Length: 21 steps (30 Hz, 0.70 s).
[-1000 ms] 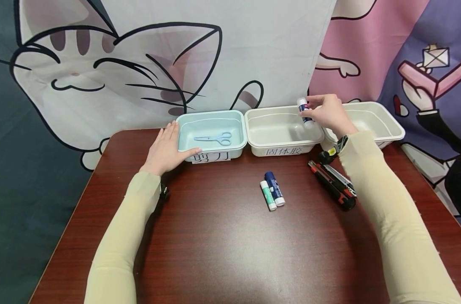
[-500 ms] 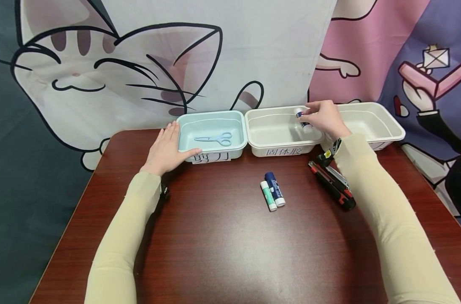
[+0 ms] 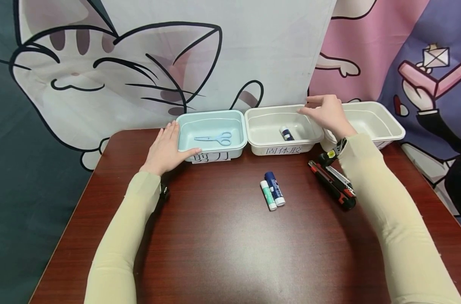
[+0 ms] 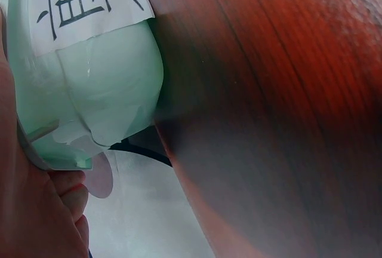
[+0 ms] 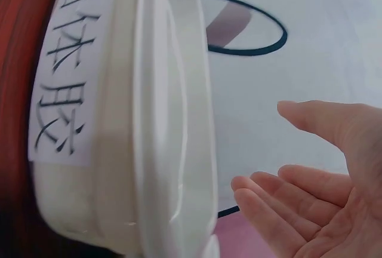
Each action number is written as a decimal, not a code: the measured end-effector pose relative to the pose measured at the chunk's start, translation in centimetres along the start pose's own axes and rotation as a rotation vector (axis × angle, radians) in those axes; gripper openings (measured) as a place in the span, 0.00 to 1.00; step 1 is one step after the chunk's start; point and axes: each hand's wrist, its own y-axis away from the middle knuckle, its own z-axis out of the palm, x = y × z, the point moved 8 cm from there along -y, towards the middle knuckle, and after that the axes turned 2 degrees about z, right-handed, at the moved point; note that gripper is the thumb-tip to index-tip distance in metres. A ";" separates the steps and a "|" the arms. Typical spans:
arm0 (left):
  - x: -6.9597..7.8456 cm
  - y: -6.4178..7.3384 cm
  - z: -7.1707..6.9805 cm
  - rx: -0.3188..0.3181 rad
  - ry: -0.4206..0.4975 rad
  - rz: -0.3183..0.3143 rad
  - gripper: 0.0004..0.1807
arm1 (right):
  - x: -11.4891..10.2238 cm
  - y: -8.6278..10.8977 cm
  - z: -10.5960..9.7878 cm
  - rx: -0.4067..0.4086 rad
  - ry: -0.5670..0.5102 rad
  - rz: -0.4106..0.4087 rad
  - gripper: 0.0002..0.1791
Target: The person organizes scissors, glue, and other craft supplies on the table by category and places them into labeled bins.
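Note:
A small glue stick (image 3: 287,134) lies inside the middle white bin (image 3: 254,143). My right hand (image 3: 323,113) hovers over that bin's right rim with fingers spread and holds nothing; in the right wrist view its fingers (image 5: 286,195) are loose beside the white bin (image 5: 155,120). My left hand (image 3: 165,148) rests flat against the left side of the light blue bin (image 3: 184,150), which holds blue scissors (image 3: 214,138). The left wrist view shows that blue bin (image 4: 107,91) and its label close up. Two glue sticks (image 3: 273,194) lie side by side on the table.
A red-and-black utility knife (image 3: 333,182) lies on the dark wooden table (image 3: 230,253) under my right forearm. A third white bin (image 3: 391,126) stands at the far right. A cartoon cloth backdrop (image 3: 139,63) hangs behind the bins.
My right hand lowered the glue stick into the middle bin and let it go. The stick now lies on the bin's floor and the hand has lifted slightly. The left hand stayed put.

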 end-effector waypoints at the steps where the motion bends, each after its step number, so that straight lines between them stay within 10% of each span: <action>1: 0.0 0.0 0.0 0.001 -0.001 0.000 0.70 | -0.3 0.1 -0.2 0.003 -0.007 -0.003 0.38; 21: 0.1 0.0 0.0 0.000 0.004 -0.004 0.70 | -5.8 4.7 -1.6 0.015 -0.013 -0.140 0.37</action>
